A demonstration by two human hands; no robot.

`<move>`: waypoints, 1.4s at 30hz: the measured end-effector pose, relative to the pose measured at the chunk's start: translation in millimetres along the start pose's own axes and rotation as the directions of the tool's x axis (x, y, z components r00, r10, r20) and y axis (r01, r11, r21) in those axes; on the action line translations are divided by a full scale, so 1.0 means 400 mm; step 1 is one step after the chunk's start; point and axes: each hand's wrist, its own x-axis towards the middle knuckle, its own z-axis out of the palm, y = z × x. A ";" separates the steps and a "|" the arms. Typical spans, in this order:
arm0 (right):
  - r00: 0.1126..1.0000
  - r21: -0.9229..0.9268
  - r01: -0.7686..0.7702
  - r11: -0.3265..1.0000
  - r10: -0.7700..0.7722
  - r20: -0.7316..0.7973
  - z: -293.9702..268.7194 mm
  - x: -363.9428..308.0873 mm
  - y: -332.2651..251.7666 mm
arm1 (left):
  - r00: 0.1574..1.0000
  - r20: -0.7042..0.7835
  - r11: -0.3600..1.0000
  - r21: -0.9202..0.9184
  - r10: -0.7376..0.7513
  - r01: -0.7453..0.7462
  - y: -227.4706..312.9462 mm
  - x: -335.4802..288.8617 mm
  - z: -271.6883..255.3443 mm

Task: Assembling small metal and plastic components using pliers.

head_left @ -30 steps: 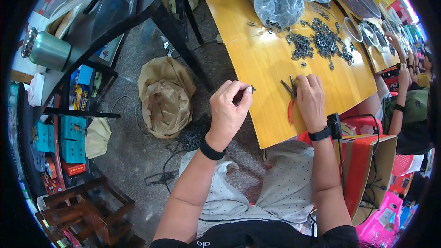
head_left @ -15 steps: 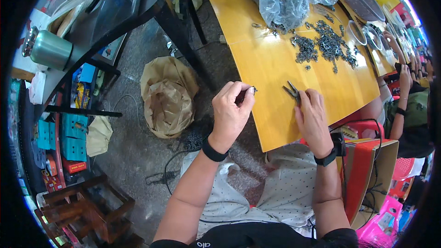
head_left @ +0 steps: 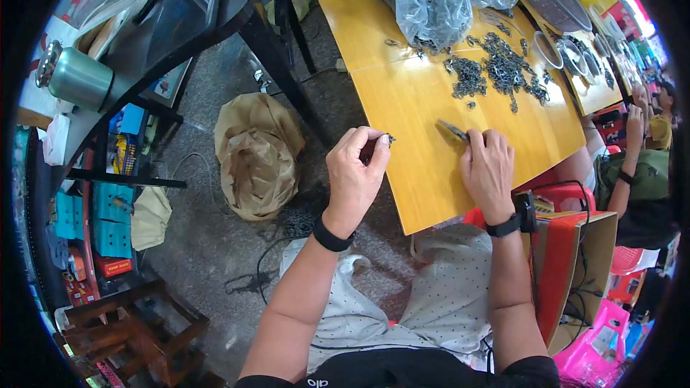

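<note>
One small dark metal piece (head_left: 389, 139) is peeking out of the left hand (head_left: 354, 172), whose thumb and fingers are pinching it just over the left edge of the yellow table (head_left: 431, 190). From where I'm standing, the right hand (head_left: 490, 172) is reaching over the near edge and gripping a pair of pliers (head_left: 451, 130); its fingers and palm are hiding the handles. The tool's head is pointing toward the left edge, looking blurred, so I cannot tell how far its jaws are opening. Farther in, toward the far edge, heaps of dark metal links (head_left: 468, 79) are lying loosely together. Behind them, a clear plastic bag (head_left: 435, 7) is bulging with similar pieces, while a pale bowl (head_left: 548, 52) is sitting by the right edge.
</note>
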 end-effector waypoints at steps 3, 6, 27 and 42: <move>0.999 0.211 -0.023 0.977 0.031 -0.033 0.003 0.005 -0.013 | 1.000 0.007 1.000 -0.021 -0.009 0.009 -0.002 -0.005 0.004; 1.000 0.518 0.001 0.856 -0.016 0.025 -0.011 0.003 -0.069 | 1.000 0.006 1.000 -0.014 -0.003 0.004 -0.009 -0.008 0.003; 0.991 0.528 0.135 0.839 -0.114 -0.072 -0.026 0.012 -0.118 | 0.953 0.203 0.940 -0.209 -0.227 0.268 -0.010 -0.010 -0.005; 0.983 0.513 0.179 0.840 -0.169 -0.067 -0.038 0.016 -0.101 | 0.939 0.248 0.925 -0.237 -0.238 0.297 -0.022 -0.011 -0.016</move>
